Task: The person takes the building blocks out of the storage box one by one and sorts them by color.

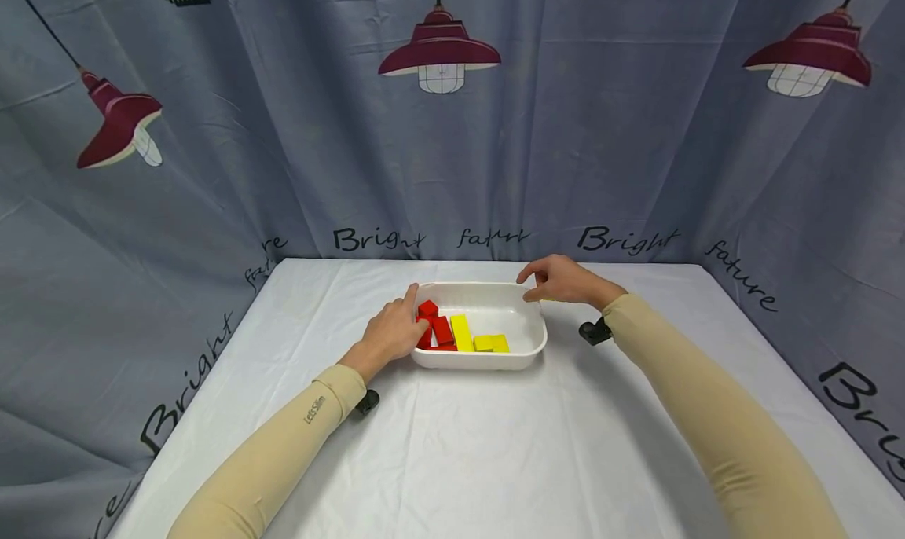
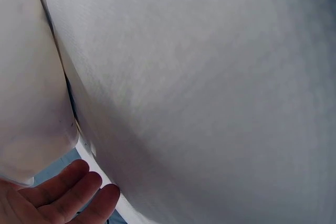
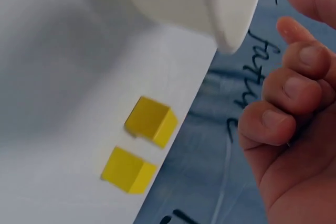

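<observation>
A white rectangular tray (image 1: 488,361) is in the middle of the table. Several red blocks (image 1: 442,331) lie at its left end, beside several yellow blocks (image 1: 462,332). My left hand (image 1: 387,335) grips the tray's left wall, thumb over the rim on the inside. Three of its fingers (image 2: 79,190) show loosely bent in the left wrist view, outside the tray. By the back right corner, my right hand (image 1: 564,280) hovers with thumb and index apart and nothing between them. Two yellow blocks (image 3: 126,170) lie below it on the table, mostly hidden in the head view.
A white cloth covers the table (image 1: 467,452). Behind it and at both sides hangs a grey-blue curtain (image 1: 601,154) printed with lamps and lettering. Each wrist carries a small black camera (image 1: 595,332).
</observation>
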`<action>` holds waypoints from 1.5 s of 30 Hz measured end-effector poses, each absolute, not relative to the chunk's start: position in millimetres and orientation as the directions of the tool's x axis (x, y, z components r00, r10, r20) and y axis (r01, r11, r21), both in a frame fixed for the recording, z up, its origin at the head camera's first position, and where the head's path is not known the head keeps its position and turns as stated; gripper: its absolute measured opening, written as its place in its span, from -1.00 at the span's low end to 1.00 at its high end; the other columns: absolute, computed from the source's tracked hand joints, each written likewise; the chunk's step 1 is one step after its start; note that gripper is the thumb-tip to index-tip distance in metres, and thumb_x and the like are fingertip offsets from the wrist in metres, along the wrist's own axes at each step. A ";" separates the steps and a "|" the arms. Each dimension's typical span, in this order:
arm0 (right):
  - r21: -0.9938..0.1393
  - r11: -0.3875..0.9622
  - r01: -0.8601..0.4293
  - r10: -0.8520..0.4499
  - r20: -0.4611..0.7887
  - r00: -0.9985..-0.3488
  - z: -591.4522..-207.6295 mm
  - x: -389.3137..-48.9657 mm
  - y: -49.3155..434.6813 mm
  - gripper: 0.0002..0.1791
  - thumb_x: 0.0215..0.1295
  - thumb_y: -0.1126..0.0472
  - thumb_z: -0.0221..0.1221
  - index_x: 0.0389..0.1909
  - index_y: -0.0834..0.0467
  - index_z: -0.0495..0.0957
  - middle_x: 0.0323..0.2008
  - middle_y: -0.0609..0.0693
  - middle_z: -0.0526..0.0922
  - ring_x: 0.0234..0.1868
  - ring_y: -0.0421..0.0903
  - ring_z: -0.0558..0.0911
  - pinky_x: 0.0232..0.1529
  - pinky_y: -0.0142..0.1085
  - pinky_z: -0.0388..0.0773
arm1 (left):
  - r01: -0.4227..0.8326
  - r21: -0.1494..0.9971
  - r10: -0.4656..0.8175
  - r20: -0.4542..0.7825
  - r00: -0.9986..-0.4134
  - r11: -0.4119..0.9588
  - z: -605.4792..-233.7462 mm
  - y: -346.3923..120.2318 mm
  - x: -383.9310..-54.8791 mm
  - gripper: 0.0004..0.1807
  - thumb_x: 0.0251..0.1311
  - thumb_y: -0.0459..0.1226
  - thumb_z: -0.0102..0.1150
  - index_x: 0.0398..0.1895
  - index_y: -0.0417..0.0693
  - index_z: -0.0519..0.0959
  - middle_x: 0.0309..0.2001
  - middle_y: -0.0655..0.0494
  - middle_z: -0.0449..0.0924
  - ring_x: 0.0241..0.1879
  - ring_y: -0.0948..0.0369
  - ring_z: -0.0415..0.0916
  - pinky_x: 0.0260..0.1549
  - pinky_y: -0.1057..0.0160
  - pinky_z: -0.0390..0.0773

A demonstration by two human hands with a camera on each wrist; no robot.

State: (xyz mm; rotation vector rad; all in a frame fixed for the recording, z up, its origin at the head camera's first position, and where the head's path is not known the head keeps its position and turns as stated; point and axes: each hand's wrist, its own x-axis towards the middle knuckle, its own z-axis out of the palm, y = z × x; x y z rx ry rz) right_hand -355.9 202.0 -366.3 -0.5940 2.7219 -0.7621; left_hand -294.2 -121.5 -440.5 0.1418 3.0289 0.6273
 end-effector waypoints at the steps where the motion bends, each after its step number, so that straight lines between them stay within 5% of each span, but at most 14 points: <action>1: -0.540 0.777 -0.323 -0.459 -0.135 -0.878 -365.5 -355.2 199.5 -0.57 0.20 0.18 0.39 0.09 0.18 0.65 -0.48 0.02 0.47 -0.46 -0.07 0.40 -0.42 -0.27 0.33 | 0.080 0.400 0.099 -0.026 -0.995 0.913 -440.5 -121.5 -294.4 -0.18 0.33 -0.04 -0.03 0.62 0.06 -0.04 0.31 -0.15 0.44 0.23 -0.03 0.45 0.18 -0.11 0.51; 19: -0.501 0.771 -0.392 -0.600 -0.368 -0.710 -358.3 -354.9 162.1 -0.52 0.18 0.07 0.42 0.12 0.10 0.65 -0.43 -0.01 0.51 -0.33 -0.10 0.47 -0.24 -0.28 0.41 | 0.091 0.403 0.102 -0.007 -0.995 0.911 -439.1 -120.2 -296.6 -0.17 0.33 -0.05 -0.03 0.62 0.05 -0.04 0.32 -0.14 0.44 0.21 -0.03 0.46 0.18 -0.12 0.51; 37: -0.521 0.773 -0.362 -0.630 -0.563 -0.535 -382.1 -356.4 130.9 -0.67 0.18 0.15 0.38 -0.01 0.00 0.68 -0.50 -0.07 0.45 -0.63 -0.17 0.29 -0.56 -0.40 0.19 | 0.076 0.402 0.096 -0.030 -0.995 0.912 -445.3 -120.0 -292.1 -0.17 0.33 -0.05 -0.01 0.62 0.06 -0.04 0.33 -0.15 0.43 0.22 -0.03 0.46 0.20 -0.12 0.51; 45: -0.503 0.789 -0.352 -0.611 -0.589 -0.529 -385.2 -355.0 124.4 -0.70 0.16 0.17 0.42 -0.06 0.02 0.68 -0.53 -0.07 0.42 -0.61 -0.16 0.30 -0.58 -0.41 0.17 | 0.089 0.401 0.101 -0.008 -0.995 0.912 -444.2 -119.8 -292.7 -0.18 0.33 -0.05 -0.01 0.61 0.04 -0.03 0.30 -0.16 0.45 0.20 -0.04 0.47 0.18 -0.13 0.52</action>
